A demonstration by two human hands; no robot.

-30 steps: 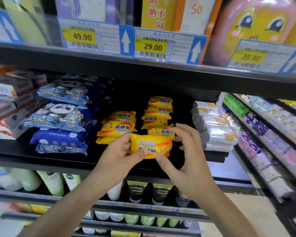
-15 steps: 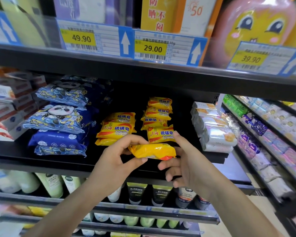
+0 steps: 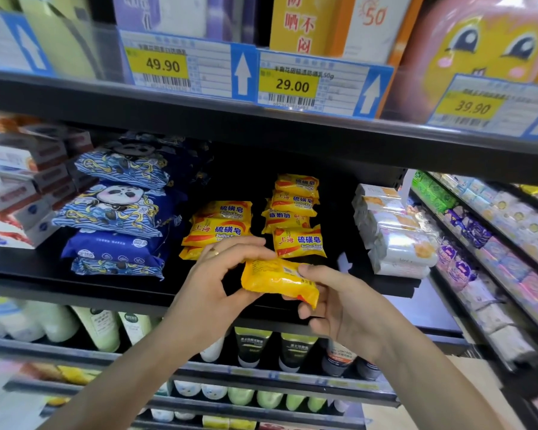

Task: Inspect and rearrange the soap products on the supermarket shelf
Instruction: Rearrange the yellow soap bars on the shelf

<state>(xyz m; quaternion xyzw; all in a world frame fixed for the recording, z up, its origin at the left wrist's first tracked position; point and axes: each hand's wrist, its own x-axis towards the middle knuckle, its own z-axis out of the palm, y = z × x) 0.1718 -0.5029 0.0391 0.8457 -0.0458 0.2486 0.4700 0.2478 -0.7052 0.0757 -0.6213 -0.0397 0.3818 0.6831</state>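
Note:
A yellow sulfur soap pack (image 3: pixel 277 279) is held in front of the black middle shelf (image 3: pixel 75 283), its plain back side turned up. My left hand (image 3: pixel 213 277) grips its left end, fingers curled over the top. My right hand (image 3: pixel 339 301) holds its right end, thumb on top and fingers beneath. Just behind on the shelf lie two stacks of the same yellow soap, a left stack (image 3: pixel 219 226) and a taller right stack (image 3: pixel 295 215).
Blue panda-print packs (image 3: pixel 115 209) are piled left of the yellow soaps, boxed soaps (image 3: pixel 22 187) further left. White wrapped bars (image 3: pixel 392 234) sit to the right. Price tags (image 3: pixel 289 83) line the upper shelf edge. Tubes and bottles (image 3: pixel 252 346) fill the lower shelf.
The pack has been flipped from its printed front to its plain back and lowered slightly. Both hands shifted their grip along its ends.

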